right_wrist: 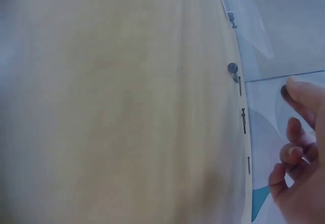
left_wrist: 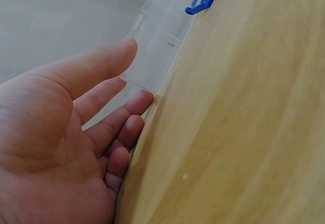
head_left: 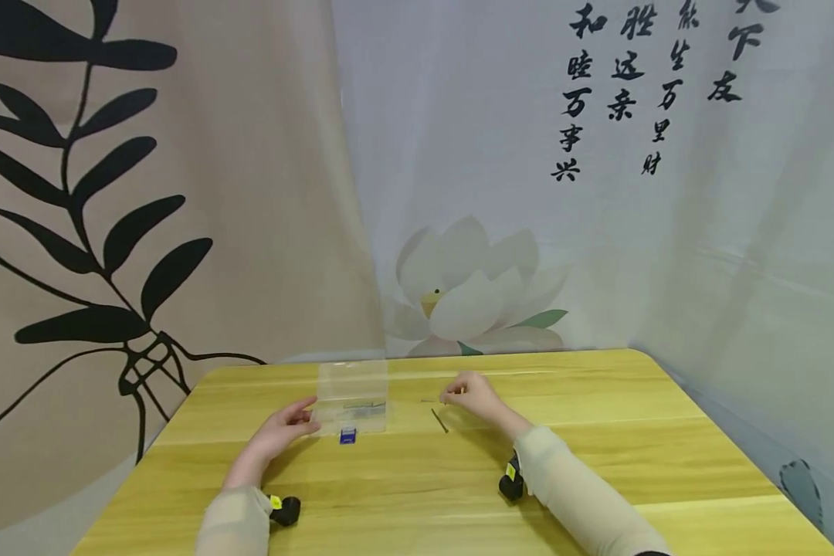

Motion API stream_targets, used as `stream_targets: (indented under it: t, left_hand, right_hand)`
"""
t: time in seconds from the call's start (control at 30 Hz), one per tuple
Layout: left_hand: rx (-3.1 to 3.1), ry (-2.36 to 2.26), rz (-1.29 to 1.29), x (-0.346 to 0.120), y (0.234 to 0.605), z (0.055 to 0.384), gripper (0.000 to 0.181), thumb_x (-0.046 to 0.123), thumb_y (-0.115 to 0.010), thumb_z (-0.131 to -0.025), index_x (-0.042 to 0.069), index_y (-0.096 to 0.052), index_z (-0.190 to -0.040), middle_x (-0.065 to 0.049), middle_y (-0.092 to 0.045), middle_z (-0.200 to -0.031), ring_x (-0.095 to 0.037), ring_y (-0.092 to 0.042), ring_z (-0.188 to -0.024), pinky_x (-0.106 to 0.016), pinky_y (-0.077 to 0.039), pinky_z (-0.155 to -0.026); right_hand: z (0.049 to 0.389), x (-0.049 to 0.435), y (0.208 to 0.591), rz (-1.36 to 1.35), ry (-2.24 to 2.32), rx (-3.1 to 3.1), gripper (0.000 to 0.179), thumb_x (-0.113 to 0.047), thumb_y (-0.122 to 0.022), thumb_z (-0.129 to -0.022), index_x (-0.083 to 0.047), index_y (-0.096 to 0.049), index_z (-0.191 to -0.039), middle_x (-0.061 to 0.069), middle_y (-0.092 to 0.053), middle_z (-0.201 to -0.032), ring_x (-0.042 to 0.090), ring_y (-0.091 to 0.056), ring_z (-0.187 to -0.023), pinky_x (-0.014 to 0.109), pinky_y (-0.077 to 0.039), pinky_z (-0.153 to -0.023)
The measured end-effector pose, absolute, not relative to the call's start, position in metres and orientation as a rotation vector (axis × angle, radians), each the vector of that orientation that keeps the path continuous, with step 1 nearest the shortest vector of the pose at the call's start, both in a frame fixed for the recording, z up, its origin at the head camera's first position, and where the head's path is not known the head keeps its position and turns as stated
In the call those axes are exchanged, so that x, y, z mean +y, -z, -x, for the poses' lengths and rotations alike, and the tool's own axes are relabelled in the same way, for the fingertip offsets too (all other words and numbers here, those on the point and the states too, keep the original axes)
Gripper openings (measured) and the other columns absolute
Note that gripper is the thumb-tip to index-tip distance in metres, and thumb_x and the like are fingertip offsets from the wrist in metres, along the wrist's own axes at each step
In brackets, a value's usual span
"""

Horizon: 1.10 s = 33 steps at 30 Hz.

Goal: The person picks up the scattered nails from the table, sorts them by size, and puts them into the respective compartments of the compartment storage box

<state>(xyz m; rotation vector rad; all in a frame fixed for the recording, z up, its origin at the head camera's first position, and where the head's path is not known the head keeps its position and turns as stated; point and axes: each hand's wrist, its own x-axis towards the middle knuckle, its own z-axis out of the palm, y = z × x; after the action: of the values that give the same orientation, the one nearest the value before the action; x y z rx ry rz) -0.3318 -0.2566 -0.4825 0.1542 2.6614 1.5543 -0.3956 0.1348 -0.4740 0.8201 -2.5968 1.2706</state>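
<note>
My left hand (head_left: 281,432) is at the left side of a clear plastic box (head_left: 350,427), which has a blue latch (head_left: 347,436) at its front. In the left wrist view the fingers are loosely bent, one fingertip right at the box's corner, with the thumb (left_wrist: 119,61) overlapping its end. Thin dark pieces lie inside the box, and its lid stands raised behind. My right hand (head_left: 474,395), above the table, pinches a small dark piece (right_wrist: 284,91) between thumb and forefinger; mostly the piece's rounded end shows. Below it lies a thin dark screw-like piece (head_left: 439,421).
In the right wrist view several metal pieces lie along the far part of the wooden table (head_left: 403,502), among them one with a round head (right_wrist: 232,68) and a slimmer one (right_wrist: 244,121). Behind the table hangs a printed cloth (head_left: 264,193) with leaves, a flower and writing.
</note>
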Motion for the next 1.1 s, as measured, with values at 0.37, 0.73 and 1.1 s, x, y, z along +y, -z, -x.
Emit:
stream_targets:
  t: [0.37,0.73,1.1]
  left_hand:
    - [2.659,-1.549,-0.155,-0.262,0.484,0.331,0.067,0.024,-0.068,-0.092,0.002,-0.038,-0.148,-0.025,-0.047,-0.134,-0.037,-0.044,-0.122,-0.055,-0.036,-0.099]
    - [2.664,-1.56,-0.16,-0.262,0.487,0.33,0.065,0.021,-0.068,-0.092,0.0,-0.039,-0.147,-0.026,-0.048,-0.134,-0.039,-0.044,-0.122,-0.054,-0.037,-0.099]
    - [2.664,-1.568,-0.174,-0.26,0.488,0.333,0.064,0.02,-0.069,-0.092,0.0,-0.04,-0.146,-0.025,-0.05,-0.131,-0.038,-0.046,-0.12,-0.054,-0.038,-0.098]
  right_hand:
    - [0.387,0.144,0.479,-0.903,-1.299,-2.778,0.009,-0.016,-0.078,-0.083,-0.009,-0.077,-0.089,-0.005,-0.068,-0.087,0.01,-0.053,-0.071,0.026,-0.045,-0.062]
    - [0.383,0.139,0.48,-0.965,-1.161,-2.896,0.027,-0.021,-0.083,-0.077,-0.007,-0.074,-0.098,-0.004,-0.062,-0.076,0.009,-0.052,-0.068,0.027,-0.044,-0.062]
    - [0.382,0.138,0.481,-0.891,-1.136,-2.905,0.021,-0.016,-0.083,-0.077,-0.009,-0.074,-0.094,-0.007,-0.06,-0.075,0.009,-0.051,-0.069,0.026,-0.044,-0.063]
